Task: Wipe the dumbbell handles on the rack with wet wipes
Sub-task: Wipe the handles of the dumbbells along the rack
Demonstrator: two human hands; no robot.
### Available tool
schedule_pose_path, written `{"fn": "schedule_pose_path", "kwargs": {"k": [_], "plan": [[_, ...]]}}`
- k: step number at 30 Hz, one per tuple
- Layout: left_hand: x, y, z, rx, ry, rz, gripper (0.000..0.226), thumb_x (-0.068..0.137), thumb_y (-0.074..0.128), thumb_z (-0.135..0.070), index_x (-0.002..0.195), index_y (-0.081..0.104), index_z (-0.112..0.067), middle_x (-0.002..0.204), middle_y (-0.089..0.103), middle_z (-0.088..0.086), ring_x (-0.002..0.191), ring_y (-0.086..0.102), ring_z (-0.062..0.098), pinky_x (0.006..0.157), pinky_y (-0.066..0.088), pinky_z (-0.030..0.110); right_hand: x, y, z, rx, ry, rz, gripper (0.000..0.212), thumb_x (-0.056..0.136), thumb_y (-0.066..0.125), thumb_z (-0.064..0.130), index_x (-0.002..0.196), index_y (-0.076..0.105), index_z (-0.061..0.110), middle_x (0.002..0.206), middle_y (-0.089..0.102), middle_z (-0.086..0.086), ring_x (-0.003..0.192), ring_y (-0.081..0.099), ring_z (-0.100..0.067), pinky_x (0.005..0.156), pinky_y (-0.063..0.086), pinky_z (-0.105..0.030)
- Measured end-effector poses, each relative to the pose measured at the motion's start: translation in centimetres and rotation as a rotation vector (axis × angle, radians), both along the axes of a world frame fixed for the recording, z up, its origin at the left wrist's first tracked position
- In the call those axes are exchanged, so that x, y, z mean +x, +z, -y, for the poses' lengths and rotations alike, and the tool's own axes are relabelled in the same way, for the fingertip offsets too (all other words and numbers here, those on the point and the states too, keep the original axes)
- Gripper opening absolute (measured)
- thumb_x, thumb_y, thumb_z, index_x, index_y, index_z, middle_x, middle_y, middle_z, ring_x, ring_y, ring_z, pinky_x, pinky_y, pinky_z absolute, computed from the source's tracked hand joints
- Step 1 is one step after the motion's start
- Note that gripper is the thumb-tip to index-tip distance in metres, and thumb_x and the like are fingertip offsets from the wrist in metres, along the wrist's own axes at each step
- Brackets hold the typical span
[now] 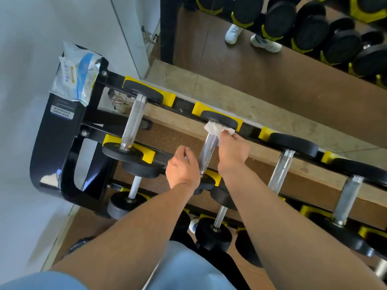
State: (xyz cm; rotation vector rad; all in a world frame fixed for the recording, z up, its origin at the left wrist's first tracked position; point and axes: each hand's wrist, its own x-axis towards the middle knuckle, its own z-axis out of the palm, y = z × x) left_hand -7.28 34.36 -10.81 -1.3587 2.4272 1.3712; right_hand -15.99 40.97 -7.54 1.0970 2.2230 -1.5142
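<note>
Where fingers (231, 136) curl, wipe (215, 129), handle (208, 150) beneath

Bright even daylight, wide-angle edge warping

Gym, tiered dumbbell rack (62, 143) (black, yellow cradles), wall mirror (293, 49)

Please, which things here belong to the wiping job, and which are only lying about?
Belong to the job:
wet wipe in the right hand
dumbbell handle being wiped
left hand beside it
wipes pack on the rack end

Only around:
mirror
white wall
</note>
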Motion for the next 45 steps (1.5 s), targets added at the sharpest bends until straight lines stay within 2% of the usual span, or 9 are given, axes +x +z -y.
{"fn": "schedule_pose_path", "kwargs": {"k": [4, 11, 17, 22, 25, 30, 37, 40, 45], "plan": [[0.0, 0.0, 0.0, -0.01, 0.015, -0.006, 0.031, 0.104, 0.033, -0.029, 0.084, 0.054, -0.017, 0.066, 0.051, -0.008, 0.06, 0.048, 0.005, 0.062, 0.033, 0.03, 1.1, -0.3, 1.4, 0.039, 0.161, -0.093, 0.018, 0.093, 0.064, 0.032, 0.096, 0.074, 0.017, 0.082, 0.069, 0.0, 0.079, 0.063, -0.019, 0.072, 0.048, -0.029], [0.1, -0.4, 0.0, -0.011, 0.033, -0.035, 0.03, 0.103, 0.034, -0.028, 0.086, 0.056, -0.016, 0.07, 0.056, -0.001, 0.064, 0.052, 0.019, 0.063, 0.036, 0.034, 5.0, 0.2, -4.2, 0.274, 0.835, 0.084, 0.022, 0.102, 0.055, 0.024, 0.109, 0.073, 0.014, 0.079, 0.062, 0.004, 0.063, 0.055, -0.004, 0.052, 0.037, -0.015], [0.1, -0.4, 0.0, -0.008, 0.042, -0.042, 0.031, 0.103, 0.032, -0.029, 0.084, 0.055, -0.018, 0.07, 0.056, -0.002, 0.071, 0.055, 0.024, 0.066, 0.044, 0.039, 0.7, 0.2, -2.2, 0.006, 0.248, 0.069, 0.026, 0.096, 0.057, 0.021, 0.118, 0.068, 0.012, 0.1, 0.069, -0.01, 0.102, 0.067, -0.03, 0.096, 0.054, -0.045], [0.1, -0.5, 0.0, -0.019, 0.05, -0.056, 0.031, 0.103, 0.033, -0.028, 0.086, 0.056, -0.016, 0.07, 0.055, -0.003, 0.066, 0.053, 0.018, 0.065, 0.044, 0.037, 5.6, 0.9, -2.5, 0.415, 0.896, -0.007, 0.021, 0.102, 0.047, 0.016, 0.089, 0.064, 0.013, 0.082, 0.062, -0.002, 0.072, 0.058, -0.018, 0.054, 0.036, -0.023], [0.2, -0.6, -0.1, -0.017, 0.061, -0.058, 0.03, 0.103, 0.034, -0.027, 0.088, 0.058, -0.015, 0.072, 0.057, -0.002, 0.064, 0.052, 0.016, 0.064, 0.039, 0.033, 5.9, 1.2, -4.7, 0.317, 1.078, 0.145, 0.019, 0.099, 0.049, 0.016, 0.101, 0.068, 0.011, 0.089, 0.065, -0.01, 0.074, 0.061, -0.02, 0.059, 0.044, -0.021], [0.2, -0.4, -0.2, -0.021, 0.066, -0.049, 0.032, 0.104, 0.032, -0.028, 0.089, 0.058, -0.016, 0.068, 0.051, -0.009, 0.063, 0.048, 0.003, 0.064, 0.037, 0.03, 1.3, 1.0, -2.7, 0.21, 0.64, -0.028, 0.035, 0.097, 0.045, 0.009, 0.124, 0.065, 0.013, 0.105, 0.064, -0.009, 0.089, 0.057, -0.024, 0.075, 0.046, -0.034], [0.2, -0.8, -0.2, -0.009, 0.093, -0.086, 0.031, 0.104, 0.033, -0.028, 0.088, 0.057, -0.015, 0.071, 0.055, -0.003, 0.063, 0.05, 0.005, 0.064, 0.038, 0.031, 7.3, 1.0, -5.0, 0.597, 1.322, 0.003, 0.017, 0.101, 0.045, 0.018, 0.098, 0.062, 0.016, 0.088, 0.063, -0.001, 0.088, 0.067, -0.02, 0.066, 0.047, -0.027], [0.4, -0.7, -0.5, 0.006, 0.217, -0.119, 0.035, 0.105, 0.03, -0.034, 0.092, 0.056, -0.015, 0.075, 0.059, 0.003, 0.068, 0.054, 0.021, 0.065, 0.038, 0.035, 6.1, 2.9, -5.6, 0.579, 1.262, -0.198, 0.022, 0.102, 0.043, 0.017, 0.102, 0.065, 0.016, 0.077, 0.062, 0.002, 0.072, 0.061, -0.016, 0.063, 0.048, -0.034], [0.4, -0.1, -0.7, 0.09, 0.466, -0.122, 0.031, 0.105, 0.029, -0.032, 0.103, 0.055, -0.016, 0.088, 0.062, 0.006, 0.076, 0.051, 0.029, 0.068, 0.036, 0.038, 1.5, 0.7, -3.6, 0.791, 1.529, -0.932, 0.037, 0.086, 0.053, 0.002, 0.119, 0.069, 0.007, 0.121, 0.07, -0.01, 0.12, 0.063, -0.026, 0.108, 0.043, -0.038]]}}
